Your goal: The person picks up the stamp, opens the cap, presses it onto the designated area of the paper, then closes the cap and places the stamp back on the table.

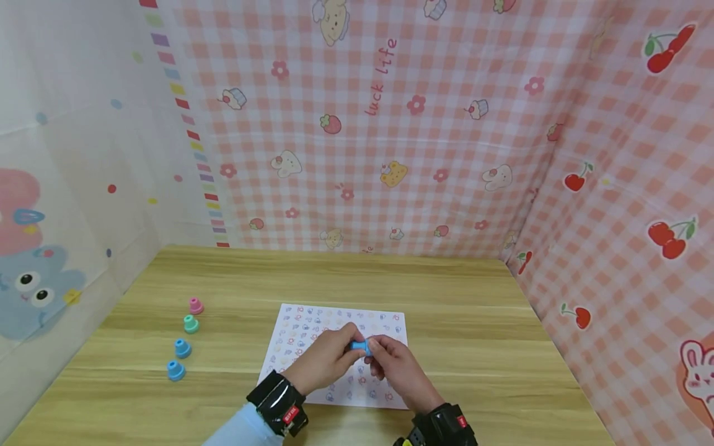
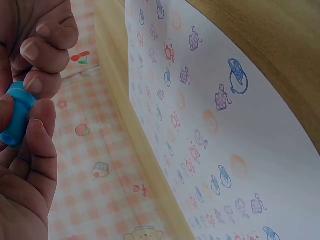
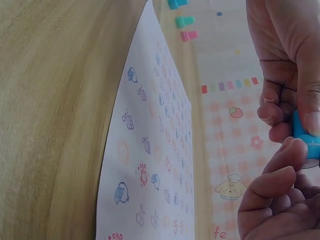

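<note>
A small blue stamp (image 1: 359, 345) is held above a sheet of white paper (image 1: 290, 322). My left hand (image 1: 326, 356) pinches its body between thumb and fingers. On the other end, my right hand (image 1: 398, 365) grips it with thumb and curled fingertips. In the left wrist view the blue stamp (image 2: 20, 120) is partly hidden by fingers of both hands. The right wrist view shows a clear rim at the lower end of the stamp (image 3: 300, 130). Rows of small red, blue, purple and orange prints cover the paper.
Left of the paper stand a pink stamp (image 1: 196, 306), a green stamp (image 1: 191, 324) and two blue stamps, one farther (image 1: 182, 348) and one nearer (image 1: 175, 371). The wooden table (image 1: 474, 347) is bordered by patterned cloth walls (image 1: 362, 155).
</note>
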The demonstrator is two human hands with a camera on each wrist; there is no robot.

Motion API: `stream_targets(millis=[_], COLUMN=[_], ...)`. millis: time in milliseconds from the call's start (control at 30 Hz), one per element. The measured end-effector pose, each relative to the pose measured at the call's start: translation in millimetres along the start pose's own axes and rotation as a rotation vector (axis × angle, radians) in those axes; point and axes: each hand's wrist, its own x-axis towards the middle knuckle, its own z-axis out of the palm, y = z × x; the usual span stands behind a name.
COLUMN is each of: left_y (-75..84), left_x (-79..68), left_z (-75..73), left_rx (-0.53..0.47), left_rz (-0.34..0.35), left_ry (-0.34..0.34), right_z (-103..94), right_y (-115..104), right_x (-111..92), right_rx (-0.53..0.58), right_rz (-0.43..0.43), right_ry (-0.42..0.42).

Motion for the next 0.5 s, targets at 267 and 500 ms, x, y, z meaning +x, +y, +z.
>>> stream_targets(millis=[267,500], left_y=[-1.2,-3.3], left_x=[0.5,2.6], left_z=[1.1,-2.2], left_rx=[0.016,0.047], left_rz=[-0.009,-0.011], left_ry=[0.003,0.014], right_z=[3.7,6.2], right_y=[-1.6,-0.5], right_x=[-2.3,-2.1], right_rx=[-0.007,-0.057], right_rz=[-0.028,-0.042], right_ry=[0.0,0.011])
